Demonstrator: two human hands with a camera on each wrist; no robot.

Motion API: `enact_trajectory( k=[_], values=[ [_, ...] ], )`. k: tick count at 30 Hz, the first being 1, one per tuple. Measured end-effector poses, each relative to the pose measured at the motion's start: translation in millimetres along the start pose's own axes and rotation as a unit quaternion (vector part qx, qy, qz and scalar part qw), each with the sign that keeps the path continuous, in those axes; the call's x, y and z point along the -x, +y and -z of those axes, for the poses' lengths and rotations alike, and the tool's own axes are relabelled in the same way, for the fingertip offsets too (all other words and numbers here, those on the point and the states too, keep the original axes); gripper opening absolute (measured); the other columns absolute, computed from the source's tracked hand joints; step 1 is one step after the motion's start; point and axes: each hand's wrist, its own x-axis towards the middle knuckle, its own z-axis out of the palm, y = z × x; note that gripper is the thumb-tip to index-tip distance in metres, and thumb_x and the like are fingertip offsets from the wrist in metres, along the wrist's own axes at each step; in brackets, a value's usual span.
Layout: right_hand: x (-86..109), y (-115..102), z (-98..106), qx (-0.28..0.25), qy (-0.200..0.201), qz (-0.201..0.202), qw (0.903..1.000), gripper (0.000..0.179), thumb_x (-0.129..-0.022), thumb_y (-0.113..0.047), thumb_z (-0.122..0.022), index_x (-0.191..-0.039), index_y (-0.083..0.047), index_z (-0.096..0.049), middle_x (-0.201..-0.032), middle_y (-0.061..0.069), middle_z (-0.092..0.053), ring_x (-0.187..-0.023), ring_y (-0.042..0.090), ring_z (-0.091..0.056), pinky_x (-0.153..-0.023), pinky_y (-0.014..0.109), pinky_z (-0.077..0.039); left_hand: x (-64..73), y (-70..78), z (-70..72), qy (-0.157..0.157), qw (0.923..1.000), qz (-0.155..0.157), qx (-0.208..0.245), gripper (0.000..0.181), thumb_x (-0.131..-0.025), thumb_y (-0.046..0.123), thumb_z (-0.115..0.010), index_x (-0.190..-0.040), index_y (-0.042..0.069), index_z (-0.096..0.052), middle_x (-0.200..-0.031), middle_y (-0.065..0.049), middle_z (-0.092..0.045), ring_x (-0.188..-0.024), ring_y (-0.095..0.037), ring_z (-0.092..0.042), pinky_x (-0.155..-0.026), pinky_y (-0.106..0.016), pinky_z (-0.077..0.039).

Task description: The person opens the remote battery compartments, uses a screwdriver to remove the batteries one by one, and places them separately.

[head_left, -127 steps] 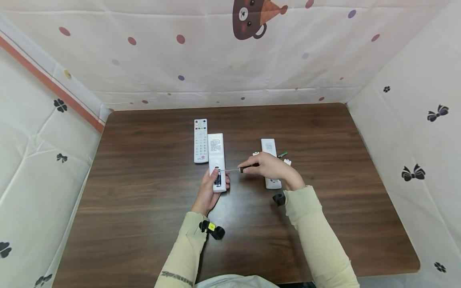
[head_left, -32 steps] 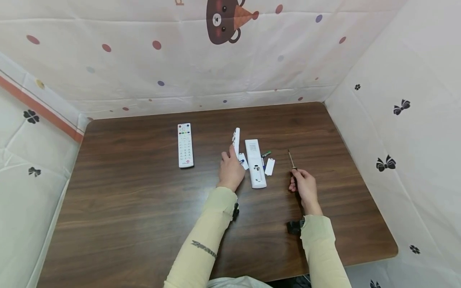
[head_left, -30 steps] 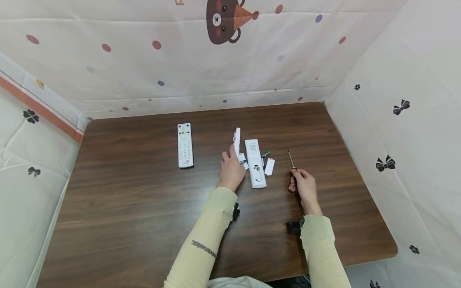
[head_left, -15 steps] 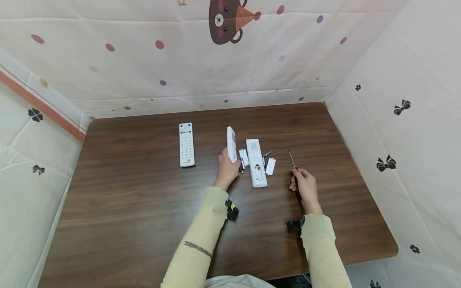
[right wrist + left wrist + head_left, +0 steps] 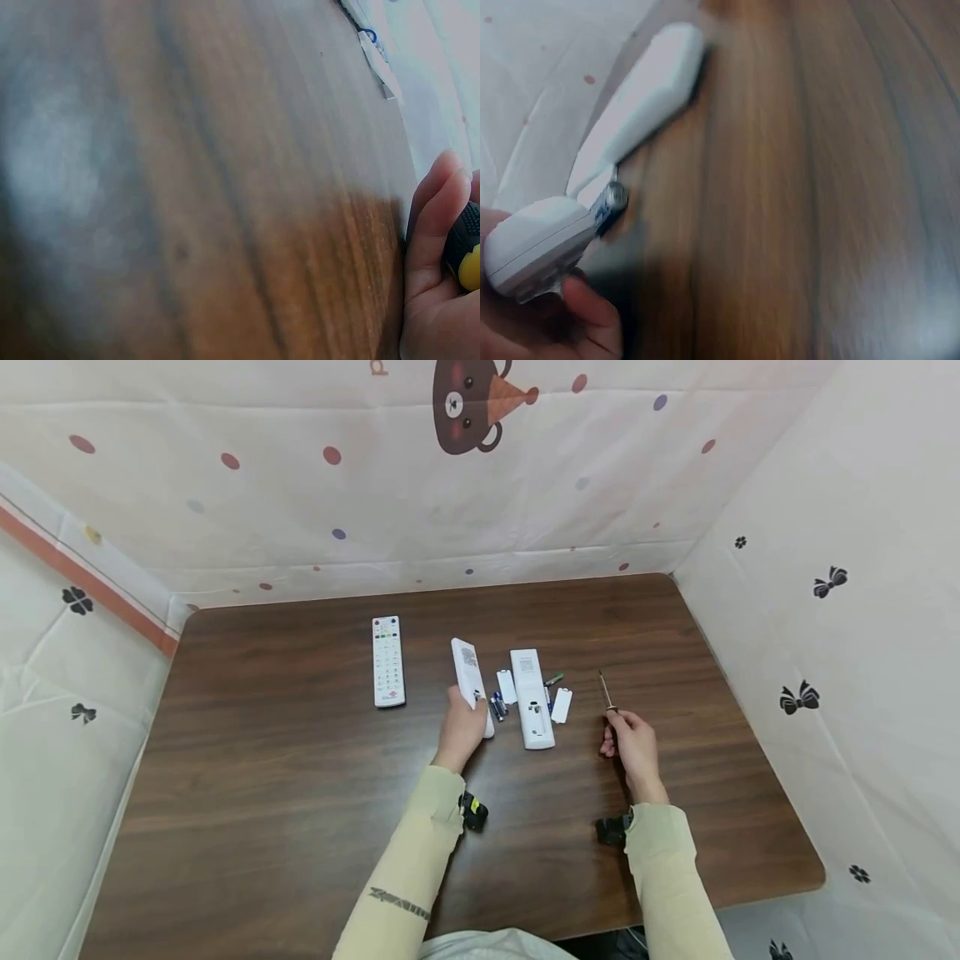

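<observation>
At the bench (image 5: 285,777), the left hand (image 5: 459,728) grips a white, label-backed remote (image 5: 467,665), partly covering it; the right hand (image 5: 636,750) holds a black-and-yellow-handled screwdriver (image 5: 606,690), cut off in the right wrist view.

White remote (image 5: 467,664), here it is, tilted in my left hand (image 5: 460,727), label on its back showing | screwdriver (image 5: 606,691), gripped in my right hand (image 5: 633,745), black-and-yellow handle, thin shaft pointing away from me

Glare whitens the tabletop (image 5: 172,180); wrist views blur.
</observation>
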Motion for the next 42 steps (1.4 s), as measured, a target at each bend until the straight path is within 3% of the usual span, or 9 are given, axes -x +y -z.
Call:
enact_trajectory(
  k=[4, 9, 12, 18, 24, 29, 36, 39, 42],
  values=[
    [0.9, -1, 1, 0.001, 0.009, -0.005, 0.9999, 0.035, -0.090, -0.029, -0.053, -0.105, 0.003, -0.052, -0.063, 0.004, -0.050, -0.041, 0.010, -0.049, -0.039, 0.023, -0.045, 6.6, -0.1, 7.5, -0.013, 0.9948, -0.017, -0.099, 0.047, -0.088, 0.029, -0.048, -0.126, 0.007, -0.030, -0.100, -0.013, -0.057, -0.080, -0.026, -0.056, -0.064, -0.039, -0.046],
    [1.2, -1, 2, 0.001, 0.016, 0.000, 0.9999, 0.036, -0.089, -0.030, -0.053, -0.105, 0.002, -0.054, -0.062, 0.004, -0.050, -0.041, 0.010, -0.049, -0.038, 0.023, -0.045, 10.7, -1.5, 11.9, -0.022, 0.9854, -0.053, -0.161, 0.061, -0.087, 0.028, -0.054, -0.135, 0.006, -0.024, -0.101, -0.014, -0.059, -0.082, -0.027, -0.058, -0.066, -0.040, -0.047],
    [1.1, -2, 0, -0.007, 0.018, 0.004, 0.9998, 0.035, -0.089, -0.030, -0.054, -0.104, 0.002, -0.054, -0.061, 0.003, -0.050, -0.041, 0.009, -0.049, -0.038, 0.022, -0.044, 12.7, -0.3, 12.6, -0.028, 0.9753, -0.070, -0.208, 0.061, -0.088, 0.030, -0.052, -0.135, 0.003, -0.026, -0.101, -0.016, -0.060, -0.081, -0.029, -0.059, -0.066, -0.041, -0.048],
    [1.8, -1, -4, -0.007, 0.012, 0.008, 0.9999, 0.031, -0.090, -0.027, -0.053, -0.103, 0.001, -0.053, -0.063, 0.004, -0.050, -0.041, 0.010, -0.049, -0.038, 0.022, -0.045, 15.3, 5.1, 13.9, -0.051, 0.9517, -0.054, -0.298, 0.060, -0.089, 0.037, -0.045, -0.135, 0.001, -0.027, -0.096, -0.016, -0.062, -0.076, -0.031, -0.059, -0.063, -0.042, -0.047],
    [1.6, 0, -6, -0.010, 0.007, 0.005, 0.9999, 0.033, -0.090, -0.029, -0.052, -0.104, 0.002, -0.052, -0.064, 0.005, -0.049, -0.042, 0.010, -0.049, -0.039, 0.022, -0.045, 15.9, 6.9, 15.9, -0.061, 0.9362, -0.042, -0.344, 0.061, -0.089, 0.039, -0.044, -0.133, 0.001, -0.030, -0.092, -0.017, -0.062, -0.075, -0.031, -0.059, -0.061, -0.042, -0.047],
    [3.1, -1, -6, -0.009, 0.005, 0.004, 0.9999, 0.040, -0.090, -0.035, -0.051, -0.106, 0.001, -0.054, -0.064, 0.006, -0.053, -0.044, 0.011, -0.049, -0.040, 0.022, -0.045, 18.0, 2.8, 17.0, -0.067, 0.9368, -0.057, -0.339, 0.063, -0.090, 0.039, -0.043, -0.137, -0.001, -0.028, -0.100, -0.018, -0.062, -0.082, -0.031, -0.059, -0.067, -0.042, -0.048],
    [9.8, -6, -17, -0.001, 0.007, -0.003, 1.0000, 0.042, -0.090, -0.037, -0.050, -0.102, 0.003, -0.055, -0.063, 0.003, -0.057, -0.051, 0.013, -0.049, -0.044, 0.021, -0.041, 26.5, -5.1, 20.9, -0.067, 0.9575, -0.090, -0.266, 0.060, -0.089, 0.034, -0.047, -0.133, -0.005, -0.033, -0.116, -0.020, -0.055, -0.100, -0.033, -0.055, -0.082, -0.042, -0.045],
    [22.0, -14, -35, 0.049, 0.001, 0.007, 0.9988, 0.038, -0.089, -0.036, -0.050, -0.103, -0.001, -0.055, -0.069, 0.006, -0.061, -0.063, 0.017, -0.053, -0.057, 0.025, -0.040, 29.9, -8.4, 24.6, -0.077, 0.9610, -0.075, -0.255, 0.061, -0.089, 0.034, -0.047, -0.134, -0.004, -0.032, -0.126, -0.019, -0.048, -0.111, -0.032, -0.048, -0.092, -0.040, -0.040],
    [39.6, -27, -58, 0.137, -0.017, 0.036, 0.9898, 0.034, -0.088, -0.035, -0.051, -0.104, -0.005, -0.057, -0.080, 0.009, -0.062, -0.076, 0.020, -0.054, -0.068, 0.028, -0.039, 32.6, -13.0, 29.1, -0.096, 0.9618, -0.061, -0.249, 0.062, -0.090, 0.034, -0.044, -0.137, -0.004, -0.027, -0.134, -0.018, -0.039, -0.121, -0.031, -0.039, -0.098, -0.039, -0.033]
  ],
)
